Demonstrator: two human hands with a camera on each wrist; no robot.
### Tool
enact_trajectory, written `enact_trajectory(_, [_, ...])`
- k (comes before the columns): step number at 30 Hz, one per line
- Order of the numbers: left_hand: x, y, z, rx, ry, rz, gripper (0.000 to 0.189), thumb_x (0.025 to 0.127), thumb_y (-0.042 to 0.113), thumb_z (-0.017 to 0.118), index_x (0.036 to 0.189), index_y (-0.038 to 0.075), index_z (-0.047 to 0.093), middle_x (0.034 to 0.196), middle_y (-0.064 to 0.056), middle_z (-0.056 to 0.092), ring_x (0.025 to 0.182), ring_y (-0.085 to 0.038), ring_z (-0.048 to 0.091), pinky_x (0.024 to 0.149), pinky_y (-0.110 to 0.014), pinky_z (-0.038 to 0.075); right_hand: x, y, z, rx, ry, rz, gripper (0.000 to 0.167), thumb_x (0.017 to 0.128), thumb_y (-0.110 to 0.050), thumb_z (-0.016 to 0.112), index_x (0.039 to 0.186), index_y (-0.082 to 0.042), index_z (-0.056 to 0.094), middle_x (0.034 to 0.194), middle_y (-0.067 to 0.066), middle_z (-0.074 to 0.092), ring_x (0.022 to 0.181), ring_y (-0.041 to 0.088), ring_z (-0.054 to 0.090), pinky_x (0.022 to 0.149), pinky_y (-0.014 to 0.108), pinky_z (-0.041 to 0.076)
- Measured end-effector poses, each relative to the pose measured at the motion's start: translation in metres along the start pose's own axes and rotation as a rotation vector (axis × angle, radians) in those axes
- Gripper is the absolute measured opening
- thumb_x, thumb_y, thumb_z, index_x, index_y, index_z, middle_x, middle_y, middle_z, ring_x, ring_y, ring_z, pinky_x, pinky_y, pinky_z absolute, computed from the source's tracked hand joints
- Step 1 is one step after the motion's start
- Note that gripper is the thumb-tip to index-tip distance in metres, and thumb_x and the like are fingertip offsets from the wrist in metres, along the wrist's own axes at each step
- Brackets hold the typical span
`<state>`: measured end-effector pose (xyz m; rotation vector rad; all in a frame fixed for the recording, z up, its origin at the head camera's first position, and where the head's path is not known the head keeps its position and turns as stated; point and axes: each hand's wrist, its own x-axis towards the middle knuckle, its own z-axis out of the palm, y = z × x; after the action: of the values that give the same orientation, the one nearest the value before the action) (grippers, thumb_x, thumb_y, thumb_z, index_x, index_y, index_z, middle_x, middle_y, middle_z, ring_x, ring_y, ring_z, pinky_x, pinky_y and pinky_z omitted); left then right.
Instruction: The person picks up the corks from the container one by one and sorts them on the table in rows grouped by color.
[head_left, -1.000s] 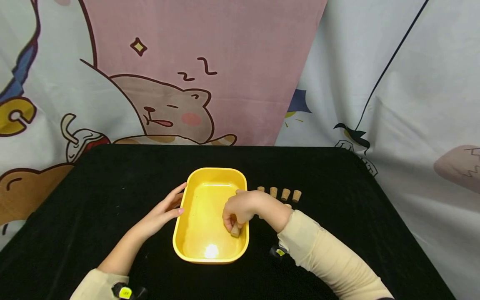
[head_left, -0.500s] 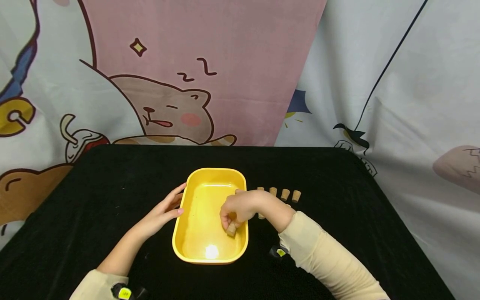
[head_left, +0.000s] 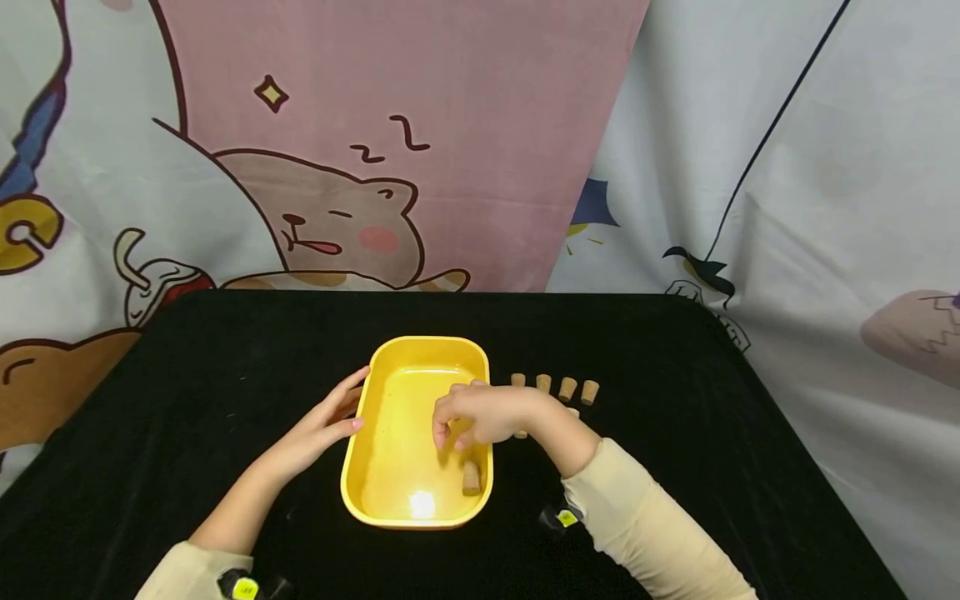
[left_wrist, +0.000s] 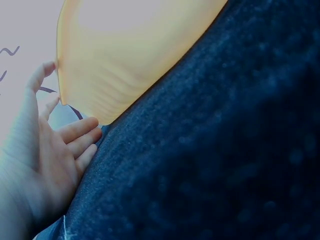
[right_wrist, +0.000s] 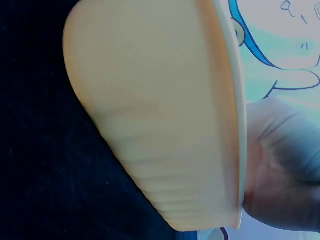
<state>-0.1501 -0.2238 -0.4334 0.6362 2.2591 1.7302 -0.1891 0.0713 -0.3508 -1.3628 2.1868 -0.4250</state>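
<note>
A yellow rectangular tray (head_left: 401, 425) stands on the black cloth. My left hand (head_left: 324, 429) rests with straight fingers and thumb against its left rim; in the left wrist view the left hand (left_wrist: 60, 152) touches the tray's outer wall (left_wrist: 115, 65). Inside the tray, near its right wall, is a tapered cork stopper (head_left: 471, 478). Above it and apart from it, my right hand (head_left: 483, 414) reaches over the right rim, its fingers loosely bent and holding nothing. In the right wrist view, the tray's wall (right_wrist: 160, 110) hides the fingers of the right hand (right_wrist: 285, 160).
Right of the tray, several more cork stoppers (head_left: 567, 389) stand on the black cloth (head_left: 675, 400) in rows, some partly hidden by the right forearm. A printed curtain (head_left: 495, 125) hangs behind the table.
My right hand has let go of the cork stopper, which now stays in the tray, and has risen slightly up and left from it. The left hand keeps its place at the rim.
</note>
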Motion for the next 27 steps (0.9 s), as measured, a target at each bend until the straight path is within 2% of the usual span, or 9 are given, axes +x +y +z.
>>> enact_trajectory(5, [0.000,0.001,-0.002,0.009,-0.002,0.017,0.064,0.099,0.014,0.048,0.154,0.020,0.016,0.148,-0.025,0.031,0.129,-0.044,0.038,0.096,-0.056,0.041,0.003,-0.008,0.002,-0.071,-0.025,0.032,0.019,0.080,-0.013,0.075,0.094,-0.025,0.068,0.093,-0.016,0.060,0.092,0.007,0.045,0.085,0.030,0.029])
enact_trajectory(15, [0.001,0.001,-0.001,-0.014,-0.008,0.011,0.063,0.099,0.016,0.049,0.153,0.022,0.016,0.148,-0.023,0.031,0.128,-0.043,0.039,0.096,-0.055,0.042,0.010,-0.018,0.003,-0.155,-0.198,0.101,0.021,0.071,-0.021,0.084,0.086,-0.029,0.071,0.086,-0.020,0.060,0.082,0.001,0.048,0.086,0.031,0.028])
enact_trajectory(19, [0.001,0.000,-0.002,-0.015,-0.010,0.018,0.063,0.099,0.016,0.048,0.153,0.021,0.017,0.148,-0.025,0.030,0.128,-0.045,0.038,0.096,-0.056,0.041,0.014,-0.021,0.003,-0.138,-0.260,0.145,0.017,0.072,-0.018,0.082,0.080,-0.028,0.071,0.081,-0.018,0.062,0.080,0.002,0.051,0.099,0.038,0.022])
enact_trajectory(22, [0.000,-0.001,-0.001,-0.010,-0.008,0.017,0.063,0.099,0.015,0.049,0.153,0.020,0.017,0.148,-0.025,0.030,0.128,-0.045,0.038,0.096,-0.056,0.041,0.015,-0.023,0.003,-0.120,-0.313,0.185,0.018,0.075,-0.011,0.079,0.078,-0.027,0.071,0.079,-0.017,0.063,0.080,0.003,0.053,0.109,0.045,0.011])
enact_trajectory(24, [0.000,0.000,-0.001,-0.014,-0.010,0.017,0.063,0.099,0.015,0.048,0.154,0.020,0.017,0.148,-0.025,0.030,0.128,-0.045,0.038,0.096,-0.056,0.041,0.016,-0.025,0.003,-0.119,-0.340,0.205,0.019,0.076,-0.008,0.077,0.077,-0.027,0.072,0.078,-0.016,0.064,0.079,0.003,0.053,0.111,0.047,0.006])
enact_trajectory(27, [0.000,0.000,0.000,-0.013,-0.012,0.018,0.063,0.099,0.015,0.048,0.154,0.020,0.016,0.148,-0.026,0.031,0.128,-0.045,0.038,0.096,-0.057,0.040,0.016,-0.026,0.003,-0.140,-0.371,0.214,0.021,0.077,-0.006,0.075,0.077,-0.027,0.072,0.077,-0.017,0.063,0.079,0.003,0.053,0.111,0.047,0.007])
